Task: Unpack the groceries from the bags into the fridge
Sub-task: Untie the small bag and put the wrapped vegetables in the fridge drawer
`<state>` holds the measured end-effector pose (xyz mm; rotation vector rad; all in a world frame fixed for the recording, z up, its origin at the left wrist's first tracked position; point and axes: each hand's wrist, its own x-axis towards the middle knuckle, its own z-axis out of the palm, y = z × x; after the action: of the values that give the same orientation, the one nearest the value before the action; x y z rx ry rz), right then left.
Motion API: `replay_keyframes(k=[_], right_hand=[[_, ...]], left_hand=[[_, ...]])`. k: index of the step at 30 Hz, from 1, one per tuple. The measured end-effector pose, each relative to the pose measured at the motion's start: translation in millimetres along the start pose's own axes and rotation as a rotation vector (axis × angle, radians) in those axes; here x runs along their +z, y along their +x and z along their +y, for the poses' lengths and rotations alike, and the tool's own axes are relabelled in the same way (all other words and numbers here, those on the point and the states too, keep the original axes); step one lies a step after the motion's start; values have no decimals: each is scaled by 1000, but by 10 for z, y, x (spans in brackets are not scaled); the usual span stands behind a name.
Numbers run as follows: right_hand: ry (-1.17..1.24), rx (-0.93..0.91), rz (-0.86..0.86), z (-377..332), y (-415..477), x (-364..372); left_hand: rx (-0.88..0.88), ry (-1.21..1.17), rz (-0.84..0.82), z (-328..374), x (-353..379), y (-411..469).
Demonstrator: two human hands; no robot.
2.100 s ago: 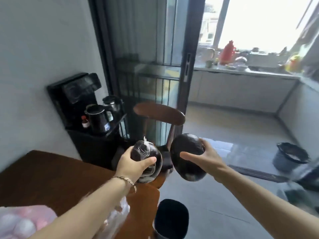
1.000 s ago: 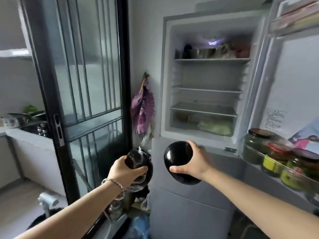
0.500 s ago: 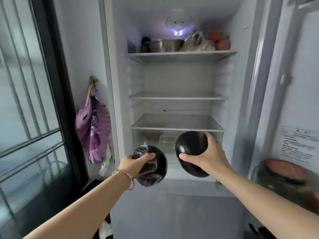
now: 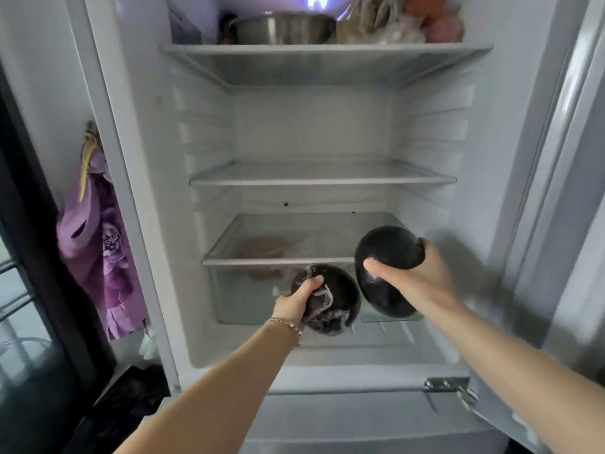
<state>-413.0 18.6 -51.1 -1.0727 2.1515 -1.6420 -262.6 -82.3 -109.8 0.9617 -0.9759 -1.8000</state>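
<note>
One open fridge [image 4: 314,126] fills the view, a steel bowl [image 4: 284,27] on its upper shelf [image 4: 327,49]. At the right end of the lowest glass shelf [image 4: 262,261], the bare round eggplant [image 4: 389,253] sits in the right hand [image 4: 415,283], thumb and fingers curled round it. Just beside it and lower, before the crisper drawer [image 4: 248,296], the plastic-wrapped eggplant [image 4: 342,294] is gripped by the left hand [image 4: 294,303], fingers closed on its bunched wrap.

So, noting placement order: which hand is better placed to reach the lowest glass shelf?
Probably right: the right hand holds its bare eggplant level with the glass shelf; the left hand holds the wrapped eggplant lower, before the drawer.
</note>
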Motion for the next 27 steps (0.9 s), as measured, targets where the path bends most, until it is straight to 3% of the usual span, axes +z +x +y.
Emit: replay_keyframes(k=[9, 15, 21, 27], right_hand=[[-95, 51, 69, -5, -32, -4], [-170, 49, 139, -35, -367, -139], [-264, 0, 167, -75, -743, -306], [-340, -112, 69, -198, -1042, -556]], left_hand=[[-29, 118, -118, -36, -165, 76], [29, 381, -214, -171, -307, -188], [-28, 366, -246, -223, -408, -527], [-9, 370, -189, -318, -446, -947]])
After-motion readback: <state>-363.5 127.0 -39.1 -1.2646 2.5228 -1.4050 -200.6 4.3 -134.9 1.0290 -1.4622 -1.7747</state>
